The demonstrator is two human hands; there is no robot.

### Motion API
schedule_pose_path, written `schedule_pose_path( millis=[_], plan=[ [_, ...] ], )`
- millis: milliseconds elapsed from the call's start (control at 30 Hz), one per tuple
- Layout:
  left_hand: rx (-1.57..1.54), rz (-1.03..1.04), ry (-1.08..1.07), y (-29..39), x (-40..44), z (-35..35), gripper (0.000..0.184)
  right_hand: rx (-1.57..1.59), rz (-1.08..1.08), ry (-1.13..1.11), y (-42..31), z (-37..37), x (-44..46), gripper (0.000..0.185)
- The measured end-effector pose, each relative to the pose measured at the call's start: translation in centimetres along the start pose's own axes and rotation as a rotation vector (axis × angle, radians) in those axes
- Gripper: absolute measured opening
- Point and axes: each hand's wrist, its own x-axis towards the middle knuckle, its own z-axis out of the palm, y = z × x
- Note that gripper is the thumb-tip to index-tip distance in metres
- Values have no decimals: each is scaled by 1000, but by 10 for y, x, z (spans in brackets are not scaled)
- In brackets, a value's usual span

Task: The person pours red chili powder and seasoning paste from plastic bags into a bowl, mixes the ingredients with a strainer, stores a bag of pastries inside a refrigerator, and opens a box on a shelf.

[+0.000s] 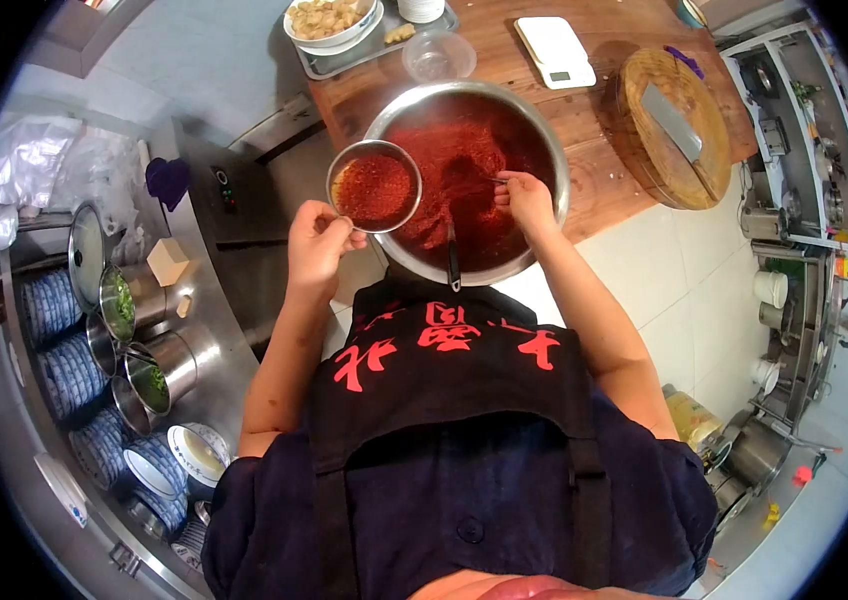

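Note:
My left hand [322, 245] grips the rim of a small steel bowl [419, 190] holding red chili flakes with some yellowish oil at one side. This bowl is held over the left edge of a large steel basin [552, 135], which contains a deep red chili mixture [504, 235]. My right hand [526, 203] is closed on the thin handle of what looks like a spoon [500, 180], above the right part of the basin; its far end is hard to make out. A black-handled utensil [454, 262] leans on the basin's near rim, its head sunk in the mixture.
On the wooden table [584, 200] are a clear plastic bowl [439, 57], a white kitchen scale [556, 52], and a round chopping block [659, 165] with a cleaver [672, 120]. Steel pots with greens [151, 385] and stacked patterned bowls [72, 375] stand at left.

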Motion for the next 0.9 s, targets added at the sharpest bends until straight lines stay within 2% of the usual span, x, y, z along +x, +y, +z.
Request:
schedule_pose_path(
  millis=[200,400,767,867,900],
  plan=[
    [-60,39,58,9,-8,-11,6,296,281,-34,2,28,4,27],
    [-94,25,17,4,-8,-5,7,470,290,-39,-3,18,1,26],
    [22,-26,-104,-13,13,27,10,600,105,-56,-62,-11,-47,26],
    [-7,-44,-138,-20,21,34,11,534,27,-122,-75,-6,-66,25],
    [-18,-54,-143,-21,23,36,11,425,-23,-112,-78,1,-72,25]
  ],
)
